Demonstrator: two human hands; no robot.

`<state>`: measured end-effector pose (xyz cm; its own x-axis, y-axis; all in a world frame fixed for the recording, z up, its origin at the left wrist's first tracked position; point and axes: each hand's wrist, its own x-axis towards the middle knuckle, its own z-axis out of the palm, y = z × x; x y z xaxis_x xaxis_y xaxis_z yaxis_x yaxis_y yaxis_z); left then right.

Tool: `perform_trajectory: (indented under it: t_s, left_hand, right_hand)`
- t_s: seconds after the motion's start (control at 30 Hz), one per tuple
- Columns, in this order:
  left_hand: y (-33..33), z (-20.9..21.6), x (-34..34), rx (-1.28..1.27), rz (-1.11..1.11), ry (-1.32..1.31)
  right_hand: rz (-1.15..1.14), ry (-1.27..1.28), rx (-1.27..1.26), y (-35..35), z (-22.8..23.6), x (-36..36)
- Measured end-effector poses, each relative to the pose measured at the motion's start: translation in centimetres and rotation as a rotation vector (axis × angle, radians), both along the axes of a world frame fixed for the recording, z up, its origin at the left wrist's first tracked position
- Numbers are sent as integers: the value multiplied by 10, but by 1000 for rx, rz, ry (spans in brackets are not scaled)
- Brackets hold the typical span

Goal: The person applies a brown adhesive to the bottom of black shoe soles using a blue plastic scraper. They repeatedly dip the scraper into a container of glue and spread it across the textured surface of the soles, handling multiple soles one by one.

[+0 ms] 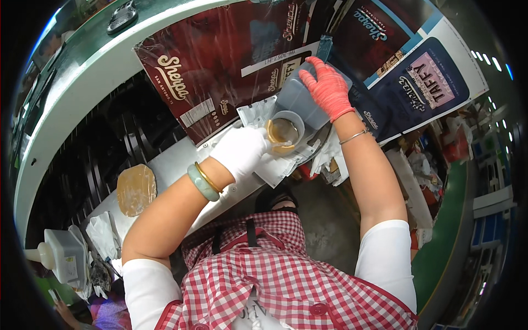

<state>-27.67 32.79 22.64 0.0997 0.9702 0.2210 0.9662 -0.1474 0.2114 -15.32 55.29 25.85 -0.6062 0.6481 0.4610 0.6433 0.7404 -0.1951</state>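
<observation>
My left hand (240, 152), in a white glove, is closed at the side of a translucent cup (290, 120) with a tan curved band on its near left side. Its fingertips are partly hidden. Directly behind the cup, and touching or very close to it, a bluish-grey translucent plastic container (294, 94) leans at a slant. My right hand (328, 89), in a coral-red knit glove, grips the container's far right end with the fingers laid over it. What the container holds cannot be made out. White packets (269, 170) lie under and around the cup.
Printed maroon cardboard (214, 60) and a dark blue printed panel (423, 82) stand behind. On the pale ledge lies a round brown tape-covered patch (136, 190). A pump bottle (60, 257) is at the lower left. A dark device (122, 16) rests on the far rim.
</observation>
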Motion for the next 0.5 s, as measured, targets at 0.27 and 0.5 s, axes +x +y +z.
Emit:
perform_trajectory:
  t_s: [0.27, 0.5]
  left_hand:
    - [37, 43, -8, -84, -214, 179]
    - [47, 49, -8, -156, -275, 202]
  right_hand:
    - [-9, 19, -64, -7, 6, -1]
    - [0, 36, -9, -4, -1, -2]
